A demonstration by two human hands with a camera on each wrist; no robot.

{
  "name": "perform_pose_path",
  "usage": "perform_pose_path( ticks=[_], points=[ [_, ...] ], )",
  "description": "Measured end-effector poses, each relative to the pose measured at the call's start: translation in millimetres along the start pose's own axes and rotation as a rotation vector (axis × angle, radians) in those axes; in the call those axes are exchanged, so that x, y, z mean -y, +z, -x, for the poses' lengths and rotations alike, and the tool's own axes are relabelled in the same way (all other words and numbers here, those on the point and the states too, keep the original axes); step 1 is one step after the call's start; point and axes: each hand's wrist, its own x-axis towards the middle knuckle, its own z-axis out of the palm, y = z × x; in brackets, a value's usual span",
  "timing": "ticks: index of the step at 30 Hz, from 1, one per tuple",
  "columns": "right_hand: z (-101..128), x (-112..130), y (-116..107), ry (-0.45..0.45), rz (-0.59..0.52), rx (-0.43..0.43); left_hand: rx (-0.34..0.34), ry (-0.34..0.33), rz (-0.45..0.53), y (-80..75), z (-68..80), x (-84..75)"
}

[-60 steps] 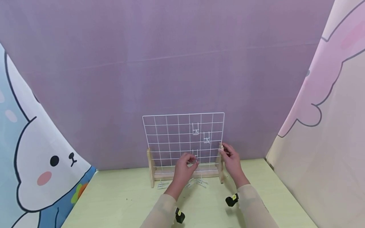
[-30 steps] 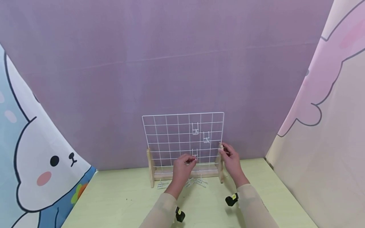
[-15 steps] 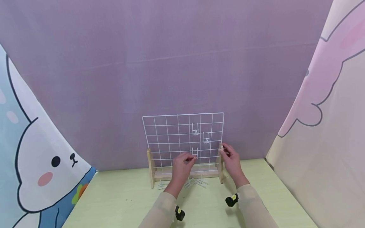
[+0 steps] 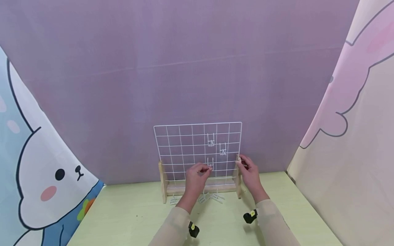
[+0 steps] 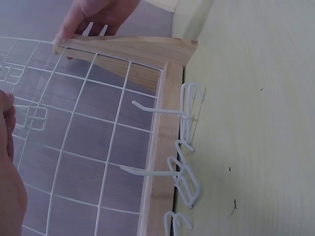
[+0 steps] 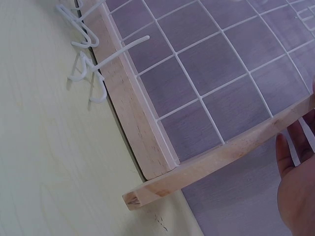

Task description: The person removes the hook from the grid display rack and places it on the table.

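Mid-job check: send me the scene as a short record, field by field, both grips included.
Left grip: pinches a hook against the grid
Right grip: holds the upper part of the right post
Hung hooks: two, higher on the grid than the pinched one
Loose hooks: three, on the table along the front of the stand
Stand: wooden, upright, carrying the grid
Unclear: whether the pinched hook is seated on the wires
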Motion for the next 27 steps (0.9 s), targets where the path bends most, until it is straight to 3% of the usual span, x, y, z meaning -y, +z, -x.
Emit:
perform_pose_path(
  ticks=[16, 24, 27],
  points=[
    [1, -2, 0, -0.007, -0.012, -0.006, 0.028, -0.028, 0.021, -0.1, 0.5, -4.9],
    [11, 40, -1, 0.043, -0.025, 0.040, 0.044, -0.042, -0.003, 2.1, 1.7, -8.7],
    [9, 37, -1, 0.038, -0.014, 0.042, 0.055, -0.029, 0.015, 2.8, 1.6, -9.5]
  ],
)
